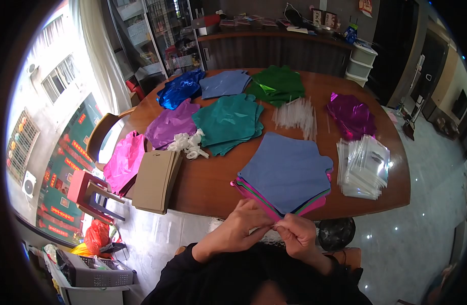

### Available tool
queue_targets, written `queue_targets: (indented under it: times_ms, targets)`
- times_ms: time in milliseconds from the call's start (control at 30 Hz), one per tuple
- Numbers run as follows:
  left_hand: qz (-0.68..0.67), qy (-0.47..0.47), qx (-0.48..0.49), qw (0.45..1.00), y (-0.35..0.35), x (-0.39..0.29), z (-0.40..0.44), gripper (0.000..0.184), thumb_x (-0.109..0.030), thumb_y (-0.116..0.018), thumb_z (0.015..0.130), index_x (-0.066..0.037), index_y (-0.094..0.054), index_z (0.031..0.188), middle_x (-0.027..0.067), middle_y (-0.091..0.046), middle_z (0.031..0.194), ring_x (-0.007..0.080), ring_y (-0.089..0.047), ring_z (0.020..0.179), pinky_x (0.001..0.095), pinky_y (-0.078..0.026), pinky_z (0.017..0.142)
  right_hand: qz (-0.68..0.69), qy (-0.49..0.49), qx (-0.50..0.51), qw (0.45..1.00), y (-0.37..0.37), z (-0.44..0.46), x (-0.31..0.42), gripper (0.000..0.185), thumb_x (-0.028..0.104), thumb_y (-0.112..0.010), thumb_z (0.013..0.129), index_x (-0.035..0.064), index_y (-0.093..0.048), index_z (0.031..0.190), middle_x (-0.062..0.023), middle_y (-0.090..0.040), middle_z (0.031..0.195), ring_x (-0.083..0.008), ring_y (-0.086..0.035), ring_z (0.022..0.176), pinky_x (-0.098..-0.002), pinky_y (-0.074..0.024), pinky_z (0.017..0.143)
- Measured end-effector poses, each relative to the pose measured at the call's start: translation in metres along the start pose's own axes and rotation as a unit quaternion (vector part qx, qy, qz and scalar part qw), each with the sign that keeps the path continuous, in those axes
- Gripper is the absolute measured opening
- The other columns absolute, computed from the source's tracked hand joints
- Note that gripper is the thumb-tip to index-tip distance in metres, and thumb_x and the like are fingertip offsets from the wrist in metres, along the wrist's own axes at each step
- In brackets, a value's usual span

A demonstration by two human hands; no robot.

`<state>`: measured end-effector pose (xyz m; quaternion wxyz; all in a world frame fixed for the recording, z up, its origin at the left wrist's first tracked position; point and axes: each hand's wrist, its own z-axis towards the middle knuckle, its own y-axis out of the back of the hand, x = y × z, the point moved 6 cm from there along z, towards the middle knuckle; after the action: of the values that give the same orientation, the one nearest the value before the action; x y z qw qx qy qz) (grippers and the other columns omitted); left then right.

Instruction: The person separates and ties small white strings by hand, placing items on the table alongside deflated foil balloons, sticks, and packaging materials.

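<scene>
On the table's near edge lies a stack of flat star-shaped foil sheets (286, 170), grey-blue on top with pink, green and purple edges showing below. My left hand (244, 225) and my right hand (297, 235) meet at the stack's lower tip, both with fingers closed. Between the fingertips is something small and pale, too small to make out. To the right of the stack are clear plastic packets (363, 166). A brown cardboard stack (154, 181) stands to the left, near a bunch of white pieces (186, 145).
Around the wooden table (213, 190) are teal sheets (228, 122), purple sheets (171, 122), pink sheets (125, 160), blue sheets (182, 89), green sheets (278, 84), magenta sheets (351, 114) and clear sticks (297, 116). A black round stool (337, 234) is below the near edge.
</scene>
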<state>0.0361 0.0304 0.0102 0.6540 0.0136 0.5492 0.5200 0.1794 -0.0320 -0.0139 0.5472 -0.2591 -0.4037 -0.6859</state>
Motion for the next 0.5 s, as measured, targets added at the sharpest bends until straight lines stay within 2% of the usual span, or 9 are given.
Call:
queue_targets:
  times_ms: [100, 133, 267, 300, 433, 467, 500]
  targets:
    - [-0.125, 0.03, 0.078, 0.989, -0.007, 0.01, -0.007, 0.018, 0.003, -0.062, 0.088, -0.004, -0.074, 0.099, 0.0037, -0.07, 0.092, 0.0182, -0.056, 0.09, 0.0317, -0.043, 0.09, 0.01, -0.003, -0.034, 0.999, 0.003, 0.001, 0.001, 0.005, -0.003, -0.065, 0.086, 0.0007, -0.068, 0.087, -0.0034, -0.053, 0.068, -0.0163, -0.04, 0.055, -0.029, -0.0339, 0.053]
    - [-0.125, 0.031, 0.079, 0.988, -0.008, 0.01, -0.007, 0.018, 0.003, -0.062, 0.088, -0.004, -0.074, 0.099, 0.0037, -0.07, 0.092, 0.0182, -0.056, 0.09, 0.0317, -0.043, 0.09, 0.01, -0.004, -0.035, 0.999, 0.002, 0.0, 0.001, 0.005, -0.003, -0.065, 0.086, 0.0007, -0.068, 0.087, -0.0034, -0.053, 0.068, -0.0163, -0.04, 0.055, -0.029, -0.0339, 0.053]
    - [-0.351, 0.034, 0.085, 0.932, -0.008, 0.005, -0.008, 0.018, 0.003, -0.062, 0.087, -0.004, -0.074, 0.098, 0.0034, -0.068, 0.086, 0.0196, -0.055, 0.088, 0.0324, -0.042, 0.09, 0.022, -0.018, -0.025, 0.999, -0.002, 0.0, -0.003, 0.005, -0.003, -0.065, 0.086, 0.0006, -0.067, 0.086, -0.0034, -0.052, 0.067, -0.0168, -0.04, 0.056, -0.0292, -0.0342, 0.053]
    - [-0.351, 0.033, 0.084, 0.932, -0.009, 0.003, -0.008, 0.018, 0.003, -0.062, 0.087, -0.004, -0.074, 0.098, 0.0034, -0.068, 0.086, 0.0196, -0.055, 0.088, 0.0324, -0.042, 0.09, 0.022, -0.017, -0.024, 0.999, -0.003, 0.0, -0.004, 0.005, -0.003, -0.065, 0.086, 0.0006, -0.067, 0.086, -0.0034, -0.052, 0.067, -0.0168, -0.04, 0.056, -0.0292, -0.0342, 0.053]
    - [-0.43, 0.062, -0.092, 0.896, 0.004, 0.002, -0.002, 0.015, 0.002, -0.062, 0.088, -0.003, -0.073, 0.096, 0.0044, -0.069, 0.089, 0.0195, -0.055, 0.086, 0.0311, -0.042, 0.087, 0.028, 0.023, 0.01, 0.999, -0.012, -0.001, -0.003, 0.004, -0.003, -0.065, 0.086, 0.0007, -0.066, 0.085, -0.0036, -0.051, 0.067, -0.0174, -0.04, 0.055, -0.0297, -0.034, 0.053]
    - [-0.43, 0.062, -0.093, 0.896, 0.004, 0.002, -0.002, 0.015, 0.002, -0.062, 0.088, -0.003, -0.073, 0.096, 0.0044, -0.069, 0.089, 0.0195, -0.055, 0.086, 0.0311, -0.042, 0.087, 0.028, 0.023, 0.011, 0.999, -0.011, -0.001, -0.002, 0.004, -0.003, -0.065, 0.086, 0.0007, -0.066, 0.085, -0.0036, -0.051, 0.067, -0.0174, -0.04, 0.055, -0.0297, -0.034, 0.053]
    - [-0.334, 0.047, -0.074, 0.939, 0.004, 0.001, -0.001, 0.016, 0.002, -0.062, 0.088, -0.003, -0.074, 0.098, 0.0048, -0.069, 0.091, 0.0193, -0.055, 0.086, 0.0308, -0.042, 0.086, 0.021, 0.027, 0.009, 0.999, -0.01, -0.001, -0.001, 0.004, -0.003, -0.065, 0.086, 0.0007, -0.065, 0.084, -0.0037, -0.051, 0.067, -0.0176, -0.04, 0.055, -0.0299, -0.0342, 0.053]
